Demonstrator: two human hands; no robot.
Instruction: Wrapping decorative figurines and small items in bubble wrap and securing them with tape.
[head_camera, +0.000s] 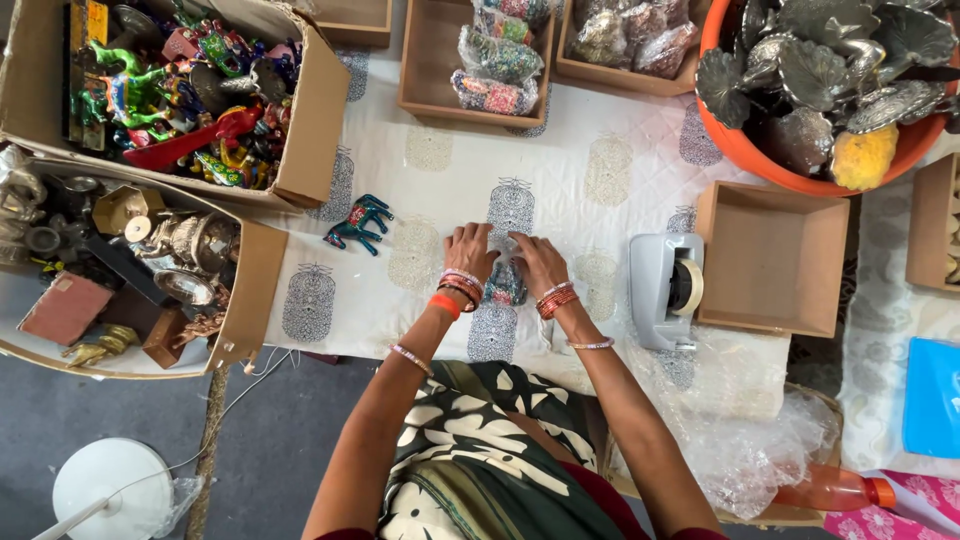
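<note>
My left hand (468, 250) and my right hand (539, 260) press together on a small colourful figurine wrapped in clear bubble wrap (506, 283), which lies on the white printed cloth (440, 190). Both wrists carry bangles. Only the near part of the wrapped piece shows between my wrists; the rest is hidden under my fingers. A painted blue-green animal figurine (358, 222) lies on the cloth a short way left of my left hand.
A grey tape dispenser (667, 288) stands right of my hands, beside an empty cardboard tray (772, 260). Boxes of painted figurines (180, 95) and metal ware (150, 265) sit left. Trays of wrapped items (490, 60), an orange tub of metal pieces (830, 80), loose bubble wrap (750, 440).
</note>
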